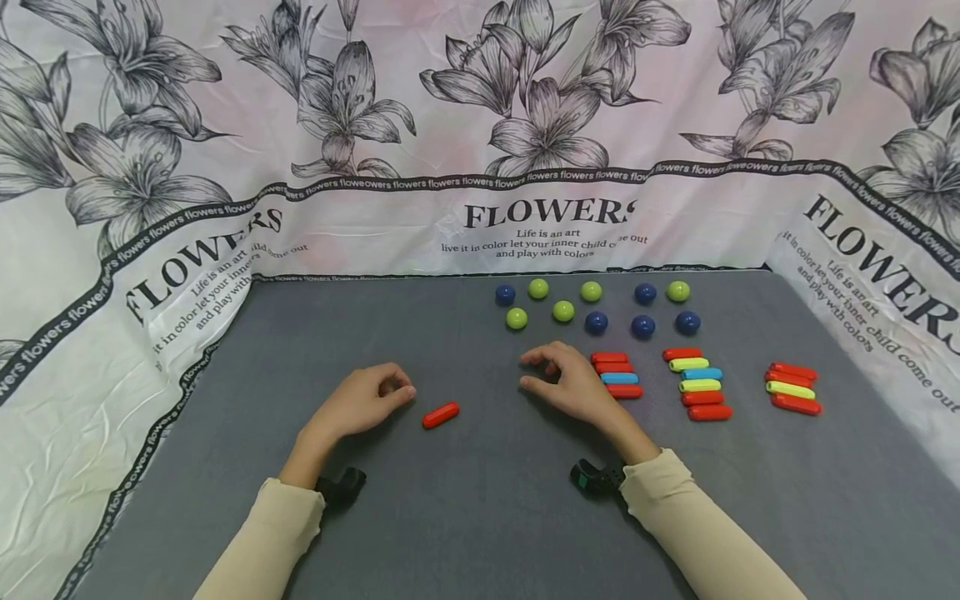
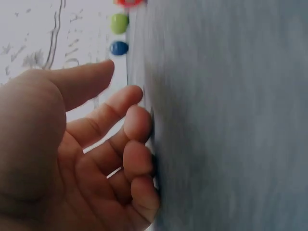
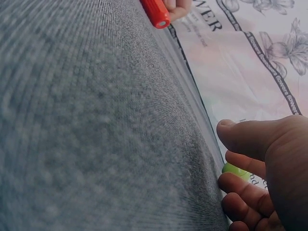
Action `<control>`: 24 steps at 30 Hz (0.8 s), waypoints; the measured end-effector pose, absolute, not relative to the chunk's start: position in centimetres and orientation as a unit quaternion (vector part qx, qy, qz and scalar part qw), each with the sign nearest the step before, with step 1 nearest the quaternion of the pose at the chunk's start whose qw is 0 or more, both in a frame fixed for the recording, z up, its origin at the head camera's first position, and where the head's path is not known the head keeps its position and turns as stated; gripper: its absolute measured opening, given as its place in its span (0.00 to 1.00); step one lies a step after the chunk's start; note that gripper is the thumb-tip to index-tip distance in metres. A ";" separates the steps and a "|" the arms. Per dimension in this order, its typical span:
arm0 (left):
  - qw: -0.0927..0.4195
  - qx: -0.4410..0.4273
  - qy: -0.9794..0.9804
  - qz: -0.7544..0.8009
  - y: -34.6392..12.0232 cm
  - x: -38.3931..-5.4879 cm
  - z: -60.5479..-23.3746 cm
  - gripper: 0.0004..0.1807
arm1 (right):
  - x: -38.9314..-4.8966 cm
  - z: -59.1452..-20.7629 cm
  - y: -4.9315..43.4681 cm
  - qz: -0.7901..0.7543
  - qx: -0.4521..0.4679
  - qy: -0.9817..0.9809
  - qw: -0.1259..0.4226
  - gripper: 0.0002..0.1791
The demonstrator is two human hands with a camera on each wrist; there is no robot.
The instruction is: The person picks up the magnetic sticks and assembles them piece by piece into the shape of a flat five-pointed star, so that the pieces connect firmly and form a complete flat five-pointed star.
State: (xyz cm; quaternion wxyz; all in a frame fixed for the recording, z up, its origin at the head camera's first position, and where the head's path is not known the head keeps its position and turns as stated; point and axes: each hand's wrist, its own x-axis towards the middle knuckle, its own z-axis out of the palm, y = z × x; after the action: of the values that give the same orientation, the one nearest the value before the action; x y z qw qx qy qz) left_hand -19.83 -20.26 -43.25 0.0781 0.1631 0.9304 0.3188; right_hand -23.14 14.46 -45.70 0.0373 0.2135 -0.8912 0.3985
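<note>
A short red round-ended stick [image 1: 441, 415] lies slantwise on the grey tabletop. My left hand [image 1: 365, 398] is just left of it, fingers loosely curled and thumb apart from them, holding nothing. In the right wrist view the red stick [image 3: 156, 12] shows a pale spot on its end, with left fingers behind it. My right hand [image 1: 567, 383] hovers low over the table, its thumb and fingers apart around nothing. Right behind its knuckles is a column of red sticks with one blue stick [image 1: 619, 378]; the wrist view shows the right thumb [image 3: 245, 137] and relaxed fingers with nothing between them.
Farther right lie a column of red, yellow and blue sticks [image 1: 701, 385] and a shorter red-and-yellow group [image 1: 793, 389]. Several green balls [image 1: 563, 311] and blue balls [image 1: 642, 327] sit along the back. Flower-printed cloth [image 1: 547, 221] borders the table behind and on both sides.
</note>
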 end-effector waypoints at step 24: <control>0.051 0.274 0.931 0.237 -16.5 -18.1 -42.9 0.08 | -23.9 -45.3 14.2 0.421 0.172 -0.888 0.067 0.18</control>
State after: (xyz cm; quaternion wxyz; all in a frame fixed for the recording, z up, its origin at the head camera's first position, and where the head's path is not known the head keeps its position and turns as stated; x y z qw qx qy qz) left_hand -18.12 -16.50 -42.95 0.0515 0.2740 0.9306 0.2371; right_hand -23.90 14.21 -45.33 0.0666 0.1724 -0.8880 0.4210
